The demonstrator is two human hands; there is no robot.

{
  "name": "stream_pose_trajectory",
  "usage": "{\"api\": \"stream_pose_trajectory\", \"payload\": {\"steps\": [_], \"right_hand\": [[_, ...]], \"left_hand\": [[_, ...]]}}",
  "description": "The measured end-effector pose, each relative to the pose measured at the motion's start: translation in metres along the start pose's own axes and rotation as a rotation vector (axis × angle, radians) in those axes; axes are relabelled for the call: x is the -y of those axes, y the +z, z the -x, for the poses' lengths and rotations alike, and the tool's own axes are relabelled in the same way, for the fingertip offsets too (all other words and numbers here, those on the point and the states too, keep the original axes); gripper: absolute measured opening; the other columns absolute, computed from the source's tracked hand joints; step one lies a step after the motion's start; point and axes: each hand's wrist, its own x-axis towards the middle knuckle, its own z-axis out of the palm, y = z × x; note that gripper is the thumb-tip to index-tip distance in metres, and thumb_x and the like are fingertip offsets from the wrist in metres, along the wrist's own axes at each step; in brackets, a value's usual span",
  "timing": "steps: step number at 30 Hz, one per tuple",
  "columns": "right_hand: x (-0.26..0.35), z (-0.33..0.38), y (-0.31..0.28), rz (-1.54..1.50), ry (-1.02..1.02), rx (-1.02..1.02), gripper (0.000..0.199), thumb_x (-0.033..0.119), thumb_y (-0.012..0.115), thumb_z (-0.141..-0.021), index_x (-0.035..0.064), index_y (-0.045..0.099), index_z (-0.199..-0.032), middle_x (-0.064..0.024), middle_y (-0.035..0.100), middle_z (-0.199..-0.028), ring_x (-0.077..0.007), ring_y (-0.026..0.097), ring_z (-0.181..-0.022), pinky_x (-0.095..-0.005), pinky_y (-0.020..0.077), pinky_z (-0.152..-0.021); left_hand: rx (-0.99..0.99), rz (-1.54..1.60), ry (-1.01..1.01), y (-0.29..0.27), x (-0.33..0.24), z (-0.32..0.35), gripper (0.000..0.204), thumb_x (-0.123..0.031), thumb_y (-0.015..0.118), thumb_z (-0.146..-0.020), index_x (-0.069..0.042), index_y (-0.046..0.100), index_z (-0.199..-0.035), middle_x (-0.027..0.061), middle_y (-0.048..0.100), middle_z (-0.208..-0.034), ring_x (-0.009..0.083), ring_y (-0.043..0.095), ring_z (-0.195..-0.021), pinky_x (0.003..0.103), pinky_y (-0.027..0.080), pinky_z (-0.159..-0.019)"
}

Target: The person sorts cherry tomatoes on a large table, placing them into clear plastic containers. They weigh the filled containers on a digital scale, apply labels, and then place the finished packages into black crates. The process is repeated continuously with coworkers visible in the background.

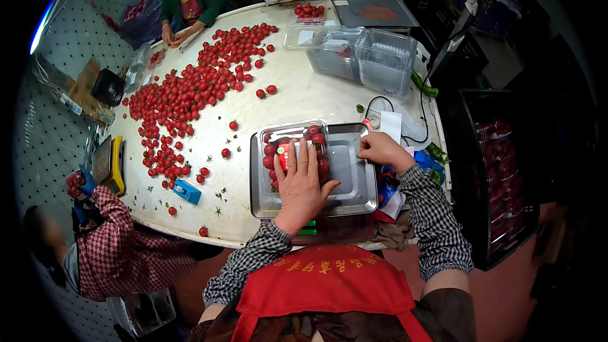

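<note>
In the head view, the left hand lies with its fingers spread across the lid of a transparent box of red tomatoes, its palm toward the box's near edge. The box sits directly beneath that hand, in the left part of a metal tray, and a red label shows beside its fingers. The right hand is curled at the tray's far right corner; whether it pinches anything I cannot tell. Just beyond it lies a white paper, and farther off stand transparent containers. Left of the left hand are a few loose tomatoes and a blue block-shaped object; well beyond them spreads a large heap of tomatoes on the white table. A black crate stands to the right of the right hand.
</note>
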Motion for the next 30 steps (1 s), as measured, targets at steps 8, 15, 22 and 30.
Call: {"api": "stream_pose_trajectory", "payload": {"steps": [8, 15, 22, 30], "right_hand": [[0.025, -0.008, 0.012, 0.258, 0.096, -0.066, 0.028, 0.035, 0.081, -0.083, 0.0120, 0.080, -0.100, -0.0142, 0.077, -0.098, -0.0363, 0.073, -0.095, -0.0477, 0.0585, -0.081], [0.027, -0.019, 0.009, 0.179, 0.024, -0.016, 0.022, 0.028, 0.079, -0.085, 0.0074, 0.078, -0.093, -0.0146, 0.077, -0.091, -0.0329, 0.074, -0.087, -0.0444, 0.0589, -0.076], [0.013, -0.014, 0.006, -0.269, 0.006, 0.168, 0.012, 0.012, 0.073, -0.086, 0.0013, 0.071, -0.089, -0.0093, 0.073, -0.077, -0.0174, 0.070, -0.063, -0.0345, 0.0548, -0.058], [0.057, -0.060, 0.075, -0.393, -0.246, 0.306, 0.017, 0.009, 0.072, -0.086, 0.0012, 0.073, -0.101, -0.0097, 0.073, -0.084, -0.0194, 0.068, -0.073, -0.0353, 0.0542, -0.067]], "left_hand": [[-0.111, 0.001, -0.023, 0.006, 0.048, -0.030, 0.081, -0.050, 0.067, -0.096, 0.009, 0.046, -0.148, 0.0274, 0.046, -0.155, 0.0456, 0.036, -0.148, 0.061, 0.022, -0.123], [0.066, 0.146, -0.025, 0.028, 0.084, -0.129, 0.044, -0.043, 0.064, -0.098, 0.000, 0.074, -0.093, 0.0190, 0.070, -0.093, 0.0383, 0.066, -0.094, 0.055, 0.047, -0.096], [-0.007, 0.418, -0.065, 0.020, 0.091, -0.126, 0.042, -0.037, 0.068, -0.097, 0.002, 0.073, -0.083, 0.0162, 0.066, -0.084, 0.0352, 0.064, -0.081, 0.045, 0.051, -0.074], [-0.117, 0.769, -0.023, 0.011, 0.121, -0.097, 0.031, -0.023, 0.072, -0.096, 0.005, 0.068, -0.086, 0.0089, 0.058, -0.079, 0.0185, 0.055, -0.070, 0.033, 0.046, -0.065]]}}
